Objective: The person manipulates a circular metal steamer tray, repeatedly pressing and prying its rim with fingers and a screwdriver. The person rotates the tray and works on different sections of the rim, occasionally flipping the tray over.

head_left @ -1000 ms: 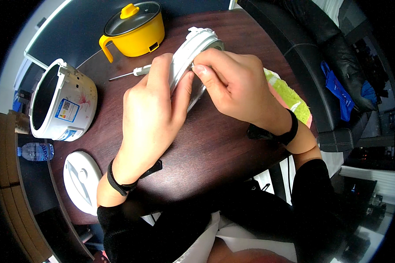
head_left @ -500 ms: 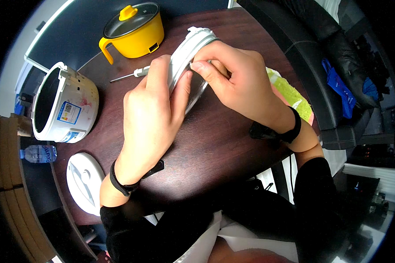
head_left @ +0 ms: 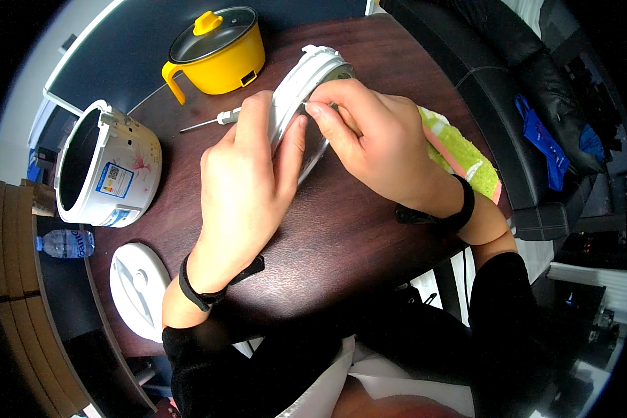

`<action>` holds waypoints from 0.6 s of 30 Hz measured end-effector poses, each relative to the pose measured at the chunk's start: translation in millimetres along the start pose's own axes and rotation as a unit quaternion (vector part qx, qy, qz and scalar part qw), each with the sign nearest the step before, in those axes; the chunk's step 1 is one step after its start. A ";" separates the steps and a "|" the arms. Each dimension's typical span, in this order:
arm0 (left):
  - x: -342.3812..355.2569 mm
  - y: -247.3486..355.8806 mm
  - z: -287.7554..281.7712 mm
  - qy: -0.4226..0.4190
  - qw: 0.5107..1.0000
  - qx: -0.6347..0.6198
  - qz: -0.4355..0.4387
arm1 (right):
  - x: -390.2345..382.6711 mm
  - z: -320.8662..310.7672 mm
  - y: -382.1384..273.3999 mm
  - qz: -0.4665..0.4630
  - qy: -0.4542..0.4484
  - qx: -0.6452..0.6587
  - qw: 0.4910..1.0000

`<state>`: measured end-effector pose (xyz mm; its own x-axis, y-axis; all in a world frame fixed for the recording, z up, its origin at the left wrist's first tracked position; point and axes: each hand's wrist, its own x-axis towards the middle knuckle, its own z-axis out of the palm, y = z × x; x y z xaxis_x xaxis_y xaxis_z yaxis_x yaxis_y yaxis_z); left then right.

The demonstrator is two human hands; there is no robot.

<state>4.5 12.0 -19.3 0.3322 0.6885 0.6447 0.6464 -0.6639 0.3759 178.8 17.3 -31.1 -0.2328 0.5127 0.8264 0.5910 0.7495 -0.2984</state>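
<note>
Currently 1 round white lid [head_left: 302, 78], held tilted over 1 dark table [head_left: 320, 258]: left hand [head_left: 240, 171] clamps its rim between thumb and fingers, right hand [head_left: 380, 139] has thumb and index pressed together at the inner edge, can't tell what's between them. Around it: 1 screwdriver [head_left: 226, 117] just beyond the left hand, 1 yellow pot [head_left: 223, 67], 1 white cooker body [head_left: 146, 148] and 1 white oval cover [head_left: 127, 292] at left, 1 green-white cloth [head_left: 470, 155] by the right wrist.

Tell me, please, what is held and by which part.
The left hand holds a round white part by its rim. The right hand is at its inner side, its hold unclear. Whether the screwdriver is held cannot be told.
</note>
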 end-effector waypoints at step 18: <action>-5.1 6.1 6.4 0.018 1.000 0.016 -0.003 | -6.3 6.2 -9.2 0.053 0.016 0.001 0.998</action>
<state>11.1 6.3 -24.5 0.3039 0.6818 0.6654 0.6699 -0.6495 0.3596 170.0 9.8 -36.5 -0.1439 0.5759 0.8048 0.6089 0.6926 -0.3867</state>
